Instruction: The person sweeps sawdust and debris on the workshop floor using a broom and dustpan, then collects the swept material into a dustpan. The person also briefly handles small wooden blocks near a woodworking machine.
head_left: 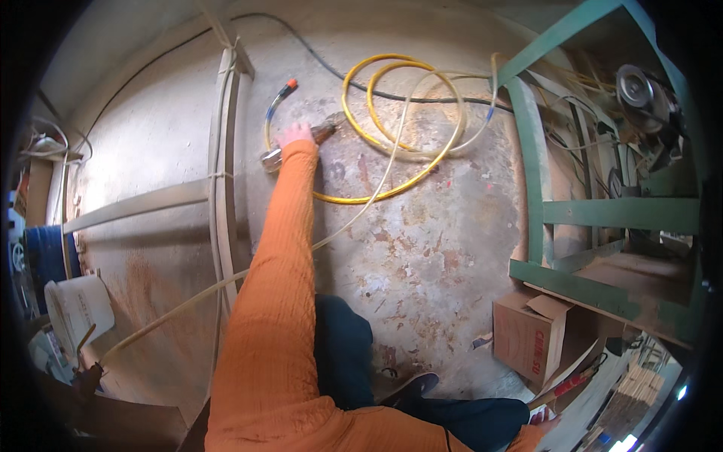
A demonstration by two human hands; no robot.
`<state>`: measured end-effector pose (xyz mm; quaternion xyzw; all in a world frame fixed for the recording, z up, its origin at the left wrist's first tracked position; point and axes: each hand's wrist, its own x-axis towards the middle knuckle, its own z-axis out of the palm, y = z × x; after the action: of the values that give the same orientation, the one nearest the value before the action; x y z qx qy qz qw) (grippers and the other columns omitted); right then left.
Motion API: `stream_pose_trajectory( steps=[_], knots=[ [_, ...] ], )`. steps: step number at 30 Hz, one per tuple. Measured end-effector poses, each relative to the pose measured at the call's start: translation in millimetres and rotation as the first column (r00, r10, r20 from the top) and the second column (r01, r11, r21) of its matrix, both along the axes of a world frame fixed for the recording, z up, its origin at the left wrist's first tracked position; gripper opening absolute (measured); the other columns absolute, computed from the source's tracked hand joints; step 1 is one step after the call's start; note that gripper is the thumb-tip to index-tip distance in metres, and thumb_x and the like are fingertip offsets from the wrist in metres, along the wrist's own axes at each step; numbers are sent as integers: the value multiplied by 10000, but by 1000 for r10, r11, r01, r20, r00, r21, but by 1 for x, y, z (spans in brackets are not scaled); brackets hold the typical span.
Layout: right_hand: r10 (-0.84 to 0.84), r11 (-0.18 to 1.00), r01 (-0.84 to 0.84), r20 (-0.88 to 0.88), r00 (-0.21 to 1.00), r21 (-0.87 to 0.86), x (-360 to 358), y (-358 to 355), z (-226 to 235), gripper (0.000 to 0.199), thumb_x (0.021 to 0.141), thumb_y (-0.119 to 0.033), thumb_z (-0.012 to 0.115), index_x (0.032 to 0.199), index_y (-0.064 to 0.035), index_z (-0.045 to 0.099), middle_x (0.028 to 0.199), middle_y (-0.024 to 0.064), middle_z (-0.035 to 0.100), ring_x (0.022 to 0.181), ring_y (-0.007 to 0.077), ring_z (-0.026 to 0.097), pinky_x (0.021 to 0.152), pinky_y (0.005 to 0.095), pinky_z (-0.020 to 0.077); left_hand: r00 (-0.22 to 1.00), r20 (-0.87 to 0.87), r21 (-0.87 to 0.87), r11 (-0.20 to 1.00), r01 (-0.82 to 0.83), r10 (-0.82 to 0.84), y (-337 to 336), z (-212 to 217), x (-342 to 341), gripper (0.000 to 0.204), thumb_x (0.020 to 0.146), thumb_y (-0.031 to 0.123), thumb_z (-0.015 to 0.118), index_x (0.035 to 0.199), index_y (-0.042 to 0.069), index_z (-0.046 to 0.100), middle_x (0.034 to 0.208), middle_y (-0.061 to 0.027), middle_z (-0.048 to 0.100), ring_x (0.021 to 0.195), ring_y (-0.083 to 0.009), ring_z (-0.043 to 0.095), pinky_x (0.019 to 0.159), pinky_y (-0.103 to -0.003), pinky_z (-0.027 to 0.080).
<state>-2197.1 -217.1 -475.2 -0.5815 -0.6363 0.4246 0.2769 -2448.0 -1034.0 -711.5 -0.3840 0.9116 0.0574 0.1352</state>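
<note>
Head camera: a coiled yellow hose is spread over the stained floor. Just left of the coil, a hammer-like tool is seen, its metallic end pointed away from the hose loops and its dark brown end turned toward them. Its middle is covered by the left hand, which is reached forward in an orange sleeve; the fingers are blurred, so it cannot be told whether they are closed on the tool. Beyond that hand, also left of the coil, an orange-tipped connector is shown.

Far below and right of the coil, the right hand is partly seen near a red item; its grip cannot be told. Between the coil and that hand, a cardboard box is marked with red capital lettering on one side and fainter red print on another. Well below and left of the coil, small dark print is borne by a white bucket. Right of the coil, a green frame is placed.
</note>
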Motion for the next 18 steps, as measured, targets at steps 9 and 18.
stream_pose_trajectory(
  steps=[9, 18],
  knots=[
    [104, 991, -106, -19, 994, -78, -1, 10, -22, 524, 810, -441, 491, 1273, -240, 354, 897, 106, 575, 599, 164, 486, 445, 240, 395, 996, 88, -46, 999, 4, 0, 9, 1, 31, 392, 718, 359, 594, 1065, 179, 564, 1165, -28, 517, 1111, -217, 430, 922, -479, 301],
    [365, 922, -372, -79, 928, -108, -47, 18, -62, 448, 815, -311, 529, 1215, -134, 432, 805, 101, 528, 597, 171, 485, 472, 253, 402, 669, -701, 225, 967, -122, 248, -20, 46, 135, 419, 585, 321, 706, 953, 144, 613, 968, -58, 613, 919, -301, 536, 797, -380, 420]
  ],
)
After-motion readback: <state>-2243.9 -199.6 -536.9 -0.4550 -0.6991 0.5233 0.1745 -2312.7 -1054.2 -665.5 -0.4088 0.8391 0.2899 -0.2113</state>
